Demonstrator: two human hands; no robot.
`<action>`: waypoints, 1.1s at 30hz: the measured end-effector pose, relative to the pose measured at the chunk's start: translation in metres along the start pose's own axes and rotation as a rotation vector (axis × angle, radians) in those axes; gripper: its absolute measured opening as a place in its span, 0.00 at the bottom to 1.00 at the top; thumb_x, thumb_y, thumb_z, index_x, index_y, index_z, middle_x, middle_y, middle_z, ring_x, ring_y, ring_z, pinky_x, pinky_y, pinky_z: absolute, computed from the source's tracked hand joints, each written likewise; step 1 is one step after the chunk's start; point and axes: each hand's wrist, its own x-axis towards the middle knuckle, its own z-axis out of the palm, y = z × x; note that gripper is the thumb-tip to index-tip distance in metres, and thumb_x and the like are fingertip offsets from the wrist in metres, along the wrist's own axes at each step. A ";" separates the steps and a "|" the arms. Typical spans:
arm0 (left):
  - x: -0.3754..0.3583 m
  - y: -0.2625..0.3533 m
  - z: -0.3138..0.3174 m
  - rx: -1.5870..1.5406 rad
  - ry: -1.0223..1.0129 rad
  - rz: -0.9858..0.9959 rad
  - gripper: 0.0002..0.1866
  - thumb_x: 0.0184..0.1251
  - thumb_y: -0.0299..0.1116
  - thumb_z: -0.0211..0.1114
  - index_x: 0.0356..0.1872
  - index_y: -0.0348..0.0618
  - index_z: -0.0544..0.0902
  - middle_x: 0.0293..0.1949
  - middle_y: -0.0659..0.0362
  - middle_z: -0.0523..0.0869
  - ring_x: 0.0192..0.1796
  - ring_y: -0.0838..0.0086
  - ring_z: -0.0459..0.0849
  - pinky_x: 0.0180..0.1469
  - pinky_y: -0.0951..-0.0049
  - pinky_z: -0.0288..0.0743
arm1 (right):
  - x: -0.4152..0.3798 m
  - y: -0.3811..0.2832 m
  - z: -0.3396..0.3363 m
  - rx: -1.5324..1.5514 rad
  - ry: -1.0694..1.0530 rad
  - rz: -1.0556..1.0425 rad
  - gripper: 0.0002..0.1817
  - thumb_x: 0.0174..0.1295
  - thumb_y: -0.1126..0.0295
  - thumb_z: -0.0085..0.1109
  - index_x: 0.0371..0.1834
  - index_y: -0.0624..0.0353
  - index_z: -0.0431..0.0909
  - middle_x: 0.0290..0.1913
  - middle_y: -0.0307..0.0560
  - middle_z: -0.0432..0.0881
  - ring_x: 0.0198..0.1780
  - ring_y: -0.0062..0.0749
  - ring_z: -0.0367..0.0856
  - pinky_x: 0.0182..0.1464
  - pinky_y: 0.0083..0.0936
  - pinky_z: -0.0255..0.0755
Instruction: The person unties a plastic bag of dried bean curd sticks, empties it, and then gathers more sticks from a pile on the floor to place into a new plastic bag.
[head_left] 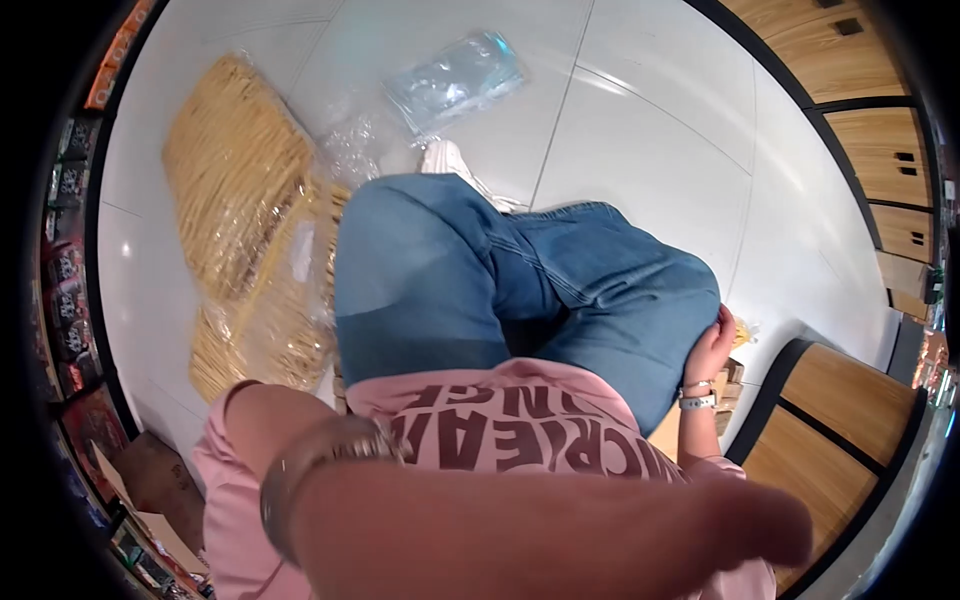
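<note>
My left hand (560,535) is raised very close to the camera and stretches across the bottom of the view, large and blurred. A shiny band circles its wrist, and its fingers are too smeared to make out. My right hand (712,348) lies against the outer side of my right knee, on the blue jeans (640,270), fingers extended and nothing held. A bracelet and a grey watch (698,401) are on that wrist. To the left of my legs, large clear plastic packs of thin yellowish sticks (235,165) lie on the floor.
A flat clear plastic bag (460,80) lies ahead on the pale tiled floor (660,150). Shelves of packaged goods (68,300) line the left, with an open carton (160,490) below. Wood-fronted cabinets (860,150) stand at right; another wooden unit (820,430) is near my right side.
</note>
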 end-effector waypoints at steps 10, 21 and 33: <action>-0.184 -0.153 -0.290 0.930 0.664 -1.293 0.34 0.50 0.47 0.65 0.57 0.42 0.65 0.55 0.48 0.69 0.57 0.62 0.69 0.58 0.66 0.64 | 0.007 0.006 0.005 0.062 -0.016 0.057 0.18 0.59 0.74 0.35 0.51 0.68 0.66 0.48 0.54 0.72 0.51 0.38 0.70 0.57 0.30 0.60; -0.208 -0.238 -0.398 1.440 0.321 -1.660 0.56 0.39 0.55 0.69 0.68 0.55 0.43 0.69 0.50 0.39 0.71 0.56 0.40 0.63 0.40 0.48 | 0.012 -0.010 0.005 0.045 -0.076 0.184 0.19 0.60 0.71 0.34 0.54 0.67 0.64 0.50 0.51 0.70 0.52 0.36 0.67 0.57 0.29 0.58; -0.219 -0.245 -0.387 1.086 0.624 -1.966 0.66 0.31 0.68 0.67 0.68 0.54 0.35 0.69 0.47 0.33 0.70 0.50 0.34 0.59 0.36 0.52 | 0.015 -0.012 0.004 0.010 -0.091 0.243 0.21 0.61 0.67 0.34 0.55 0.65 0.63 0.51 0.51 0.69 0.53 0.35 0.67 0.58 0.29 0.57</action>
